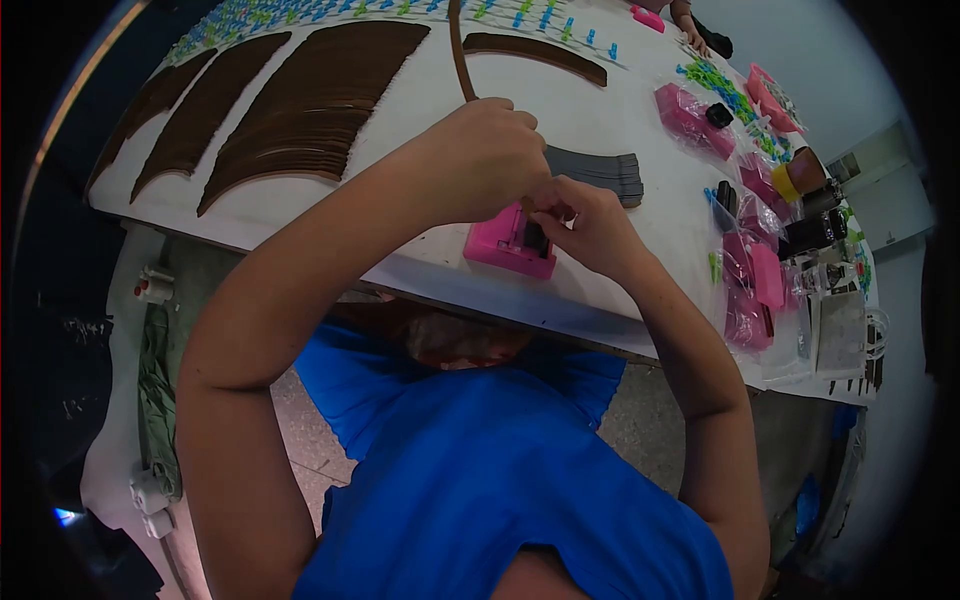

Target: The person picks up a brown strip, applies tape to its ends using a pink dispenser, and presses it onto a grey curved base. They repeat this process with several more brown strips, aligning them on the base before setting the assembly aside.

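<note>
My left hand [490, 160] is closed around a long, thin brown strip [459, 50], which rises from the fist toward the far side of the table. Close beside it, my right hand [590, 222] has its thumb and fingers pinched together; what they hold is hidden. Both hands meet just above a small pink block [500, 250] with a dark insert, standing near the table's front edge. Behind the hands lies a stack of dark grey strips [600, 175]. Farther back is a short bundle of curved brown strips [540, 54].
Fanned stacks of brown strips [310, 100] cover the table's left side. Rows of blue and green clips [520, 18] line the far edge. On the right are bagged pink parts [695, 120], dark rolls [815, 232] and loose clips. Another person's hand [690, 30] rests at the far right.
</note>
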{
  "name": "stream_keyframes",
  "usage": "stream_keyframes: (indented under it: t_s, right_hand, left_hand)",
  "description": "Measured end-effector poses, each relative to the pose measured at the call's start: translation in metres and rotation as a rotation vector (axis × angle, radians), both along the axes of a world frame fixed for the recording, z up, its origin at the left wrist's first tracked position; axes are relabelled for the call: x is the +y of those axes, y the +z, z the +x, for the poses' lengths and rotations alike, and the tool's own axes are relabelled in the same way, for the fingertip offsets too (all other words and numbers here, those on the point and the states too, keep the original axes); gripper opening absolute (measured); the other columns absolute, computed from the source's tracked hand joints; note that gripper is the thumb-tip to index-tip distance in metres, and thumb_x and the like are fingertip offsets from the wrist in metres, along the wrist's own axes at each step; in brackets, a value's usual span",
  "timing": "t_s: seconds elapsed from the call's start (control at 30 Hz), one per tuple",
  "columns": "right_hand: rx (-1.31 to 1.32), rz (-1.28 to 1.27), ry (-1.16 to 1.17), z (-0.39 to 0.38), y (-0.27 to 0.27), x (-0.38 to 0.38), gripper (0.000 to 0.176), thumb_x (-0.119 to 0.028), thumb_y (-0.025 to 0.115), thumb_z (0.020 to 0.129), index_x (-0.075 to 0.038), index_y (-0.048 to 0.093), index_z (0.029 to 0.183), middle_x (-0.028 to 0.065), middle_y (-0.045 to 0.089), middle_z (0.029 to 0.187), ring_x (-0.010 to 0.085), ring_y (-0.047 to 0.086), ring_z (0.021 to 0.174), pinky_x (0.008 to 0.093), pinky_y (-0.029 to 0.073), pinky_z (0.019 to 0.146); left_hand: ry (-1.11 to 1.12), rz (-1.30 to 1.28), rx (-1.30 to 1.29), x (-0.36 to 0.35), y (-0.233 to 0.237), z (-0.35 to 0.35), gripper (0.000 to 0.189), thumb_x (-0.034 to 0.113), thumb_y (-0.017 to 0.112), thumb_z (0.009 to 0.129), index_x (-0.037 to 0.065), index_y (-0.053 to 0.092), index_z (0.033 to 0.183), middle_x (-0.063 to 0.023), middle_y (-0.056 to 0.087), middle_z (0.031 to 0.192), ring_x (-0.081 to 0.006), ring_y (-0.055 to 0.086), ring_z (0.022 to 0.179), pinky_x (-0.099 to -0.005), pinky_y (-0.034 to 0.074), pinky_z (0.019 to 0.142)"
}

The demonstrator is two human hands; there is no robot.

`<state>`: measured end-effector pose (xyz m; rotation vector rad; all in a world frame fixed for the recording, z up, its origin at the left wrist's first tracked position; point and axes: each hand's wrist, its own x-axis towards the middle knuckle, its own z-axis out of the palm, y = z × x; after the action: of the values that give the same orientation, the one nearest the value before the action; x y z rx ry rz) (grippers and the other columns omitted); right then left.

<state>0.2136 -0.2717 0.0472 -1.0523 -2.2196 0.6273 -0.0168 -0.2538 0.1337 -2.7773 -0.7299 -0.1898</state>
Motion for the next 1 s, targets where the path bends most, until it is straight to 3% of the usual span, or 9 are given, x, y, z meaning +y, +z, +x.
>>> stream_keyframes:
  t_s: [0.2,0.27,0.33,0.43,0.7,0.77,1.0]
  right_hand:
    - [-0.023,0.009,-0.002,0.011,0.003,-0.004,0.021,-0.003,0.074,0.088,-0.008,0.069,0.107,0.0097,0.075,0.091,0.0283,0.074,0.085,0.0375,0.060,0.074]
    - [-0.085,0.132,0.043,0.017,0.001,-0.006,0.022,0.001,0.075,0.088,-0.007,0.072,0.107,0.0058,0.073,0.093,0.0185,0.070,0.079,0.0322,0.057,0.068]
    - [-0.100,0.120,0.038,0.022,0.002,-0.008,0.022,0.001,0.074,0.087,-0.008,0.073,0.107,0.0057,0.073,0.094,0.0197,0.070,0.081,0.0329,0.057,0.068]
    - [-0.113,0.130,0.052,0.032,-0.002,-0.008,0.023,0.002,0.073,0.086,-0.008,0.075,0.107,0.0060,0.073,0.097,0.0215,0.070,0.085,0.0343,0.057,0.070]
    - [-0.160,0.098,0.034,0.042,-0.003,-0.012,0.024,0.006,0.071,0.086,-0.007,0.076,0.106,0.0073,0.073,0.098,0.0240,0.069,0.086,0.0358,0.058,0.073]
    - [-0.142,0.117,0.035,0.043,-0.005,-0.012,0.021,-0.002,0.072,0.087,-0.010,0.075,0.106,0.0091,0.072,0.093,0.0268,0.070,0.085,0.0388,0.057,0.070]
    - [-0.123,0.132,0.029,0.043,-0.008,-0.013,0.020,-0.001,0.072,0.087,-0.009,0.075,0.105,0.0098,0.072,0.094,0.0278,0.070,0.086,0.0394,0.058,0.072]
  left_hand:
    - [-0.036,-0.004,-0.184,0.004,-0.037,-0.017,0.013,0.003,0.074,0.079,0.012,0.079,0.087,-0.0041,0.070,0.084,-0.0240,0.068,0.091,-0.0380,0.056,0.083]
    - [-0.043,0.000,-0.229,0.003,-0.054,-0.019,0.013,0.003,0.074,0.080,0.013,0.079,0.087,-0.0041,0.070,0.084,-0.0245,0.069,0.090,-0.0381,0.057,0.080]
    - [-0.063,-0.041,-0.407,0.001,-0.068,-0.017,0.013,0.002,0.075,0.077,0.008,0.075,0.089,-0.0062,0.067,0.083,-0.0257,0.066,0.084,-0.0385,0.057,0.073]
    - [-0.067,-0.083,-0.475,-0.003,-0.081,-0.013,0.015,0.000,0.074,0.077,0.007,0.074,0.091,-0.0072,0.068,0.084,-0.0273,0.067,0.083,-0.0397,0.057,0.070]
    - [-0.067,-0.117,-0.543,-0.007,-0.094,-0.005,0.015,0.005,0.074,0.080,0.010,0.077,0.094,-0.0057,0.070,0.086,-0.0258,0.069,0.087,-0.0402,0.057,0.071]
    - [-0.069,-0.117,-0.539,-0.006,-0.095,-0.004,0.015,0.005,0.074,0.080,0.010,0.077,0.094,-0.0056,0.070,0.086,-0.0260,0.069,0.087,-0.0405,0.057,0.070]
    - [-0.082,-0.132,-0.540,-0.005,-0.095,-0.006,0.019,0.000,0.073,0.077,0.007,0.075,0.094,-0.0079,0.070,0.088,-0.0277,0.069,0.086,-0.0402,0.057,0.071]
